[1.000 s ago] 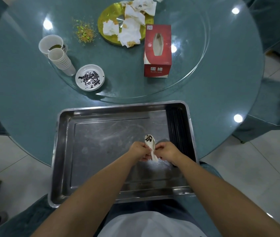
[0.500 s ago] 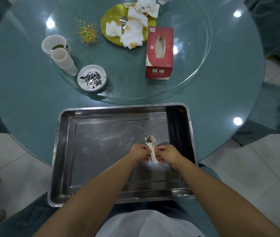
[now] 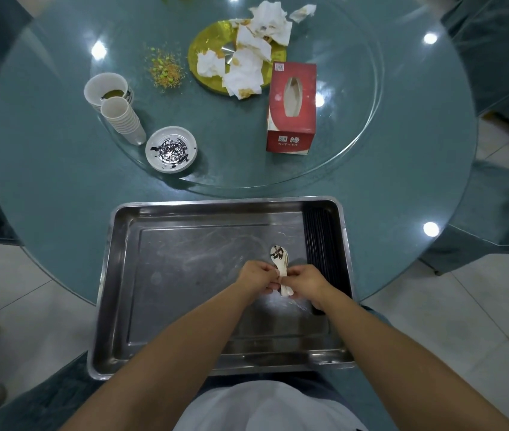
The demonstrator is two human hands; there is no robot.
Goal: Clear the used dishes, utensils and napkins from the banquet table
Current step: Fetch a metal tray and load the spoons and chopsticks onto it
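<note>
Over the steel tray (image 3: 128, 275), my left hand (image 3: 257, 275) and my right hand (image 3: 304, 283) both pinch the handles of a small stack of white ceramic spoons (image 3: 279, 258) smeared with dark sauce. The spoon bowls point away from me. Black chopsticks (image 3: 324, 244) lie along the tray's right side. On the glass turntable sit a sauce-stained white dish (image 3: 171, 149), stacked paper cups (image 3: 122, 119), a cup with residue (image 3: 107, 90), and crumpled napkins (image 3: 250, 62) on a gold plate (image 3: 198, 56).
A red tissue box (image 3: 292, 108) stands on the turntable's right side. Food crumbs (image 3: 166, 68) are scattered left of the gold plate. Teal-covered chairs (image 3: 501, 206) ring the round table. The tray overhangs the table's near edge toward my lap.
Both hands stay together on the spoons over the tray, barely shifting. The view has tilted slightly, so the table items sit lower in the picture.
</note>
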